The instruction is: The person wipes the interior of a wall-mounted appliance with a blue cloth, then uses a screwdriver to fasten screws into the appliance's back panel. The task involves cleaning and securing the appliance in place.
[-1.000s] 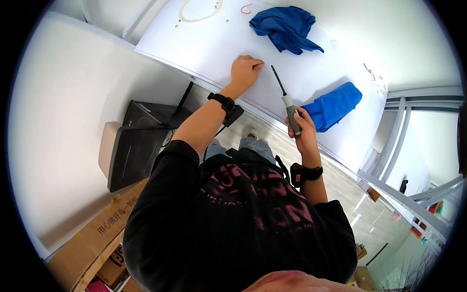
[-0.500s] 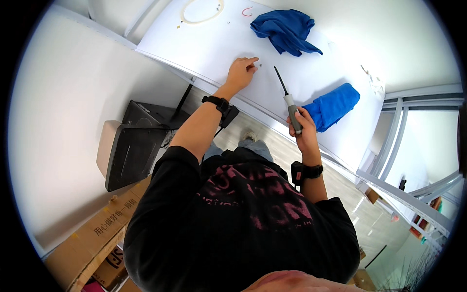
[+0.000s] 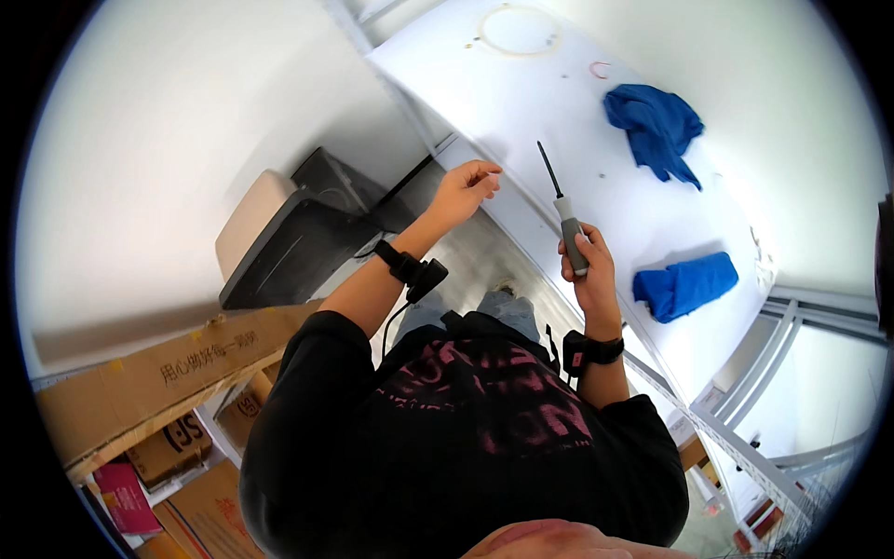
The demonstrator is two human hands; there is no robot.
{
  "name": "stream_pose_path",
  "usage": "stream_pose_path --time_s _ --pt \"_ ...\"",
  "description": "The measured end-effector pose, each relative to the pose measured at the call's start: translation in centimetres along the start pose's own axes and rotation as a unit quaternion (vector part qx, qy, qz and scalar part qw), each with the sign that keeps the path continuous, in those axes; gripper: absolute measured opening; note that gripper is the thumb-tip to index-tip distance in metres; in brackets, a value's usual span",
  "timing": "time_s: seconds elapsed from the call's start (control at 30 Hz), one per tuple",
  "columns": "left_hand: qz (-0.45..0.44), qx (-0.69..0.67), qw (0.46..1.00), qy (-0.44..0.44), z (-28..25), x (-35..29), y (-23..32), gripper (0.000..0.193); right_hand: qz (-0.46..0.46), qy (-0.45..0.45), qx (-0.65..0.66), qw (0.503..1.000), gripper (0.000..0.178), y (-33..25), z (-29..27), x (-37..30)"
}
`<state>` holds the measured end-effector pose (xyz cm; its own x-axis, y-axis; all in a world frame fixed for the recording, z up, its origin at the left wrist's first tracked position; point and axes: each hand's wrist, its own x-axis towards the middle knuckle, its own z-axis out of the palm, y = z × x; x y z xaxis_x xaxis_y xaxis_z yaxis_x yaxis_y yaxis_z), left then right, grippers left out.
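My right hand (image 3: pixel 589 270) is wrapped around the grey handle of a screwdriver (image 3: pixel 570 231). Its dark shaft points up and away from me, with the tip in the air. My left hand (image 3: pixel 466 194) hangs just off the table's near edge, to the left of the screwdriver. Its fingers are loosely bent, with a small gap between index finger and thumb, and I see nothing in it. A tiny metal part (image 3: pixel 602 175) lies on the white table (image 3: pixel 521 102) beyond the screwdriver.
Farther back lie a crumpled dark blue cloth (image 3: pixel 656 130), a red curved piece (image 3: pixel 599 70) and a pale ring (image 3: pixel 484 35) with small bits around it. A folded blue cloth (image 3: pixel 687 286) rests at the right. Left of me stand a black box-like object (image 3: pixel 289 247) and cardboard boxes (image 3: pixel 186 363).
My view has turned toward the left, so the table sits farther right. My left hand has drawn back from the tiny part on the table. The screwdriver stays in my right hand.
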<state>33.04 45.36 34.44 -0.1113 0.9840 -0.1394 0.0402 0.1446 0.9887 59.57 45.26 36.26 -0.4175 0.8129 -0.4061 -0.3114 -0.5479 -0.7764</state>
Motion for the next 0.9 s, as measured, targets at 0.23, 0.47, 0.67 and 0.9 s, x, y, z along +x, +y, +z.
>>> stream_pose_path --time_s 0.23,0.47,0.67,0.9 --pt "-0.081 -0.117 0.989 0.045 -9.9 -7.7 -0.4 0.031 0.061 -0.058 -0.065 0.994 0.032 3.7 11.1 1.3" --pt "-0.056 -0.283 0.956 0.049 -16.8 -12.8 -1.5 0.038 0.093 -0.113 -0.066 0.987 0.036 9.3 18.8 -2.0" --pt "-0.035 -0.312 0.946 0.077 -19.8 -15.0 -1.8 0.037 0.079 -0.095 -0.058 0.991 0.037 12.8 22.9 -4.8" --pt "-0.029 -0.357 0.932 0.06 -20.6 -15.4 -2.3 0.037 0.061 -0.083 -0.025 0.994 0.034 14.7 25.3 -5.7"
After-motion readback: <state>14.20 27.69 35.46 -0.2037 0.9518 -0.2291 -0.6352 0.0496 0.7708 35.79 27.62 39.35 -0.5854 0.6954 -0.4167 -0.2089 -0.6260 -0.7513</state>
